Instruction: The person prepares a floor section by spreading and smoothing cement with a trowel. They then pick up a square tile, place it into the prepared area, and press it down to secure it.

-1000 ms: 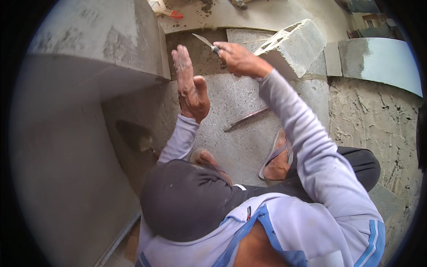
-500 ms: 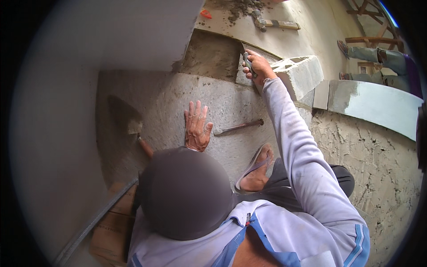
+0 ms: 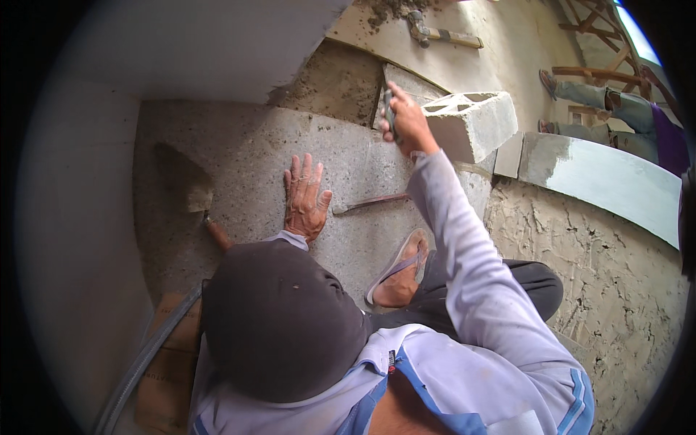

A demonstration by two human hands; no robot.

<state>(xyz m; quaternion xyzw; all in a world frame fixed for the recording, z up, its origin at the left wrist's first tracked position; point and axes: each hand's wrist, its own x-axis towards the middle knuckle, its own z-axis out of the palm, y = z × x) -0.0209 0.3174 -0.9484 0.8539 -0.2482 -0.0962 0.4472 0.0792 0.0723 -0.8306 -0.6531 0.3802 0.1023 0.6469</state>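
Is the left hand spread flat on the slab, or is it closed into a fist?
Spread flat. The left hand lies palm down on the grey slab, fingers extended and slightly apart.

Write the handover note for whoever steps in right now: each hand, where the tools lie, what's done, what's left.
Left hand: flat, palm down on the grey slab, holding nothing.
Right hand: raised, closed on a thin dark tool, near the hollow concrete block.
Trowel lies on the slab to the left; a flat metal bar lies just right of the left hand.
Done: slab lies in place.
Left: cannot tell from this view; probably more work with the tool at the slab's far edge.
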